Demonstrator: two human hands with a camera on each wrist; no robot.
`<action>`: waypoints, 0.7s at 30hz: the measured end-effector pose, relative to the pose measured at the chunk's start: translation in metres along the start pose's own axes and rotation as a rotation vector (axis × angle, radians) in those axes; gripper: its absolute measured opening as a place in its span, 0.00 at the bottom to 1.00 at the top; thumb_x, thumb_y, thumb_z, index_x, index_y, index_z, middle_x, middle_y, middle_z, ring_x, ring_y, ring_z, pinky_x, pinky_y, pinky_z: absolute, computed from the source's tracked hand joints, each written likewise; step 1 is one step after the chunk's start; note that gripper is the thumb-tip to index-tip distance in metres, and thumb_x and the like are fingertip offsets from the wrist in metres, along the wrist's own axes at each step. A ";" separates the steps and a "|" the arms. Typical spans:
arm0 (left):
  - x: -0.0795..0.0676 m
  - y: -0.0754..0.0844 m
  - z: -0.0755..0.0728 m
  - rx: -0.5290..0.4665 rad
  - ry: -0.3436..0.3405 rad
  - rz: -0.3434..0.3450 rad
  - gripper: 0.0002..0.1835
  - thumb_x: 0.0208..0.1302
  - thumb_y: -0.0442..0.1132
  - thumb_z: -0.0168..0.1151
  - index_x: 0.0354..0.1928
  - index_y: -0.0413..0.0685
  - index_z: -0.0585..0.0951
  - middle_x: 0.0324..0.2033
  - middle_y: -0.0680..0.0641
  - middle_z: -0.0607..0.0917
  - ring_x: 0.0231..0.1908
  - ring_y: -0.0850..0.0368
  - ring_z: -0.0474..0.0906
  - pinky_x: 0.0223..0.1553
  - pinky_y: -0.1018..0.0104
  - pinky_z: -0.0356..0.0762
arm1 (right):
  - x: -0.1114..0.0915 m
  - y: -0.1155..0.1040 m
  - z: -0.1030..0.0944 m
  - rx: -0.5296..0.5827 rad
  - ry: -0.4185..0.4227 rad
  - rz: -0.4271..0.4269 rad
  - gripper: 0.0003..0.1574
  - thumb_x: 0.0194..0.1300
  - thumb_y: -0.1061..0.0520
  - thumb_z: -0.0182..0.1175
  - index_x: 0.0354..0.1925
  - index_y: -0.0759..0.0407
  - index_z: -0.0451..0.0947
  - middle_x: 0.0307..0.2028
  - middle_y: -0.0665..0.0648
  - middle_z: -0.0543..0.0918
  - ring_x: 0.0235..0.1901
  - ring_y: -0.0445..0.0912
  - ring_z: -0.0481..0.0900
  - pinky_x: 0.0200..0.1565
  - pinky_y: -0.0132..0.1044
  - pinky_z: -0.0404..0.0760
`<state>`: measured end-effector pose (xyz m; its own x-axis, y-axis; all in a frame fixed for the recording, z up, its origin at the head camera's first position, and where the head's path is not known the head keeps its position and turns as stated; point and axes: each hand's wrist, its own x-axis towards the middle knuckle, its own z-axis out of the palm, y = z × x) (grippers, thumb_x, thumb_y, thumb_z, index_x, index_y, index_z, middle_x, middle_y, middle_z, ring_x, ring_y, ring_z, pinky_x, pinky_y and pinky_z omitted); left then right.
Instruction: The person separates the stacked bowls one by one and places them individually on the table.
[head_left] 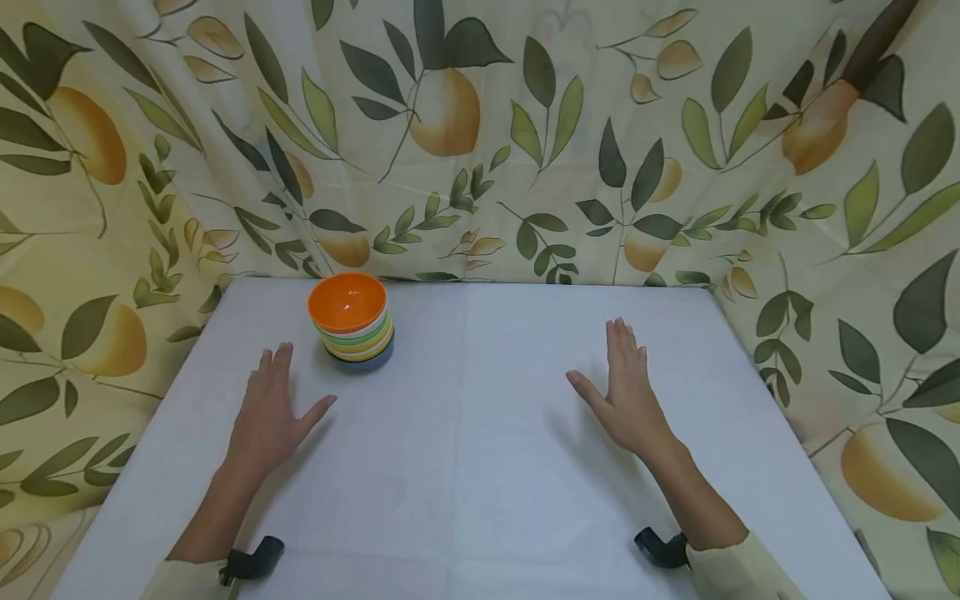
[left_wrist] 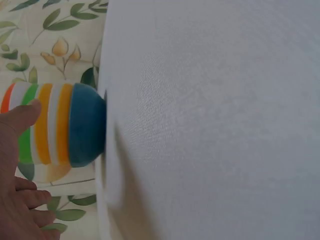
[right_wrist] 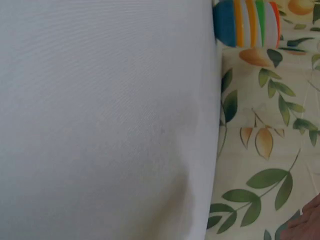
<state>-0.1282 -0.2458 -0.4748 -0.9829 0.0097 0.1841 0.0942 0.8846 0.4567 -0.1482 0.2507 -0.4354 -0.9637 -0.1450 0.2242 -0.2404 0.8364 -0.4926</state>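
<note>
From my remote station, the head view gives me a stack of round nested bowls (head_left: 351, 322), glossy and banded orange, white, green, yellow and blue, upright on a table covered in smooth white cloth (head_left: 465, 433), close to its far edge and toward the far left corner. The person's bare left hand (head_left: 268, 417) is held toward the left edge, near the stack but apart from it, fingers straight and nearly together, thumb spread; the bare right hand (head_left: 632, 404), toward the right edge, shows the same posture, well apart from the bowls. Only this view shows me the hollow of the topmost orange bowl (head_left: 347, 302). The left wrist view instead shows the stack in profile, the lowest, blue bowl (left_wrist: 86, 125) largest to the eye, with the thumb overlapping the bands. In the right wrist view I find the stack at the upper corner and merely part of the right hand, whose fingers I cannot tell there. A cream curtain (head_left: 555, 200) printed with fruit and leaves hangs beyond the far edge.
</note>
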 end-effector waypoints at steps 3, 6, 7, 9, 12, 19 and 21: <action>0.008 -0.001 0.005 -0.126 -0.046 -0.061 0.59 0.67 0.59 0.71 0.83 0.36 0.48 0.79 0.25 0.52 0.77 0.22 0.47 0.71 0.22 0.52 | 0.011 -0.006 0.005 0.042 -0.026 0.018 0.67 0.74 0.30 0.59 0.84 0.67 0.35 0.84 0.67 0.40 0.82 0.64 0.39 0.79 0.65 0.40; 0.017 -0.001 0.009 -0.224 -0.071 -0.097 0.60 0.67 0.60 0.72 0.84 0.38 0.46 0.80 0.27 0.51 0.78 0.25 0.46 0.72 0.24 0.52 | 0.024 -0.013 0.012 0.090 -0.060 0.040 0.70 0.72 0.28 0.60 0.84 0.64 0.34 0.84 0.64 0.39 0.82 0.64 0.39 0.78 0.66 0.44; 0.020 -0.001 0.010 -0.252 -0.075 -0.105 0.60 0.67 0.59 0.72 0.84 0.38 0.46 0.80 0.27 0.50 0.78 0.26 0.45 0.73 0.25 0.52 | 0.028 -0.016 0.014 0.108 -0.072 0.044 0.71 0.71 0.27 0.60 0.84 0.63 0.33 0.84 0.63 0.39 0.82 0.64 0.39 0.78 0.66 0.44; 0.025 0.001 0.013 -0.319 -0.082 -0.116 0.61 0.66 0.58 0.73 0.84 0.39 0.45 0.81 0.30 0.51 0.79 0.29 0.46 0.74 0.27 0.52 | 0.035 -0.021 0.018 0.149 -0.093 0.053 0.71 0.70 0.27 0.61 0.85 0.62 0.33 0.84 0.61 0.39 0.82 0.64 0.38 0.79 0.66 0.44; 0.033 0.003 0.018 -0.411 -0.096 -0.138 0.61 0.66 0.56 0.75 0.85 0.42 0.44 0.82 0.33 0.50 0.80 0.32 0.45 0.75 0.29 0.51 | 0.043 -0.028 0.025 0.209 -0.125 0.060 0.72 0.69 0.27 0.62 0.85 0.61 0.34 0.84 0.61 0.40 0.82 0.62 0.39 0.79 0.64 0.45; 0.048 0.008 0.027 -0.541 -0.081 -0.186 0.64 0.62 0.56 0.78 0.85 0.46 0.43 0.83 0.37 0.49 0.81 0.35 0.43 0.76 0.29 0.46 | 0.058 -0.039 0.044 0.289 -0.167 0.071 0.72 0.68 0.26 0.64 0.85 0.60 0.37 0.84 0.61 0.45 0.82 0.58 0.45 0.79 0.61 0.52; 0.051 0.008 0.029 -0.554 -0.079 -0.190 0.64 0.62 0.55 0.79 0.85 0.45 0.43 0.83 0.37 0.48 0.81 0.35 0.42 0.77 0.28 0.45 | 0.062 -0.043 0.048 0.307 -0.164 0.072 0.72 0.67 0.27 0.65 0.85 0.59 0.38 0.84 0.61 0.46 0.81 0.58 0.47 0.78 0.61 0.54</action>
<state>-0.1819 -0.2243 -0.4868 -0.9974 -0.0718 -0.0015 -0.0373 0.4993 0.8656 -0.2028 0.1800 -0.4409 -0.9793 -0.1953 0.0534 -0.1706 0.6535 -0.7374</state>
